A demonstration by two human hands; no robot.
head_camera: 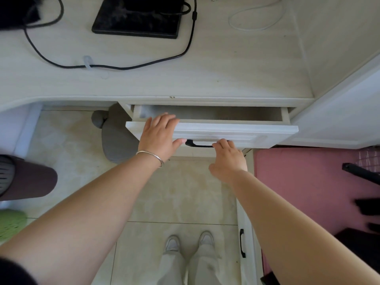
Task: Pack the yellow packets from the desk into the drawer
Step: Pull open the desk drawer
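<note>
Right hand [227, 159] curls its fingers round the black handle [197, 144] of the drawer [236, 132], apparently to slide it. Left hand [159, 134] lies flat, fingers apart, over the front's top edge, probably steadying it. The drawer sits partly out beneath the bench [205, 79]. No yellow packets are in view.

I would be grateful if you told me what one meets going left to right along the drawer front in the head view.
Left hand resting on the drawer front → black handle → right hand, its fingers curled on that handle.
</note>
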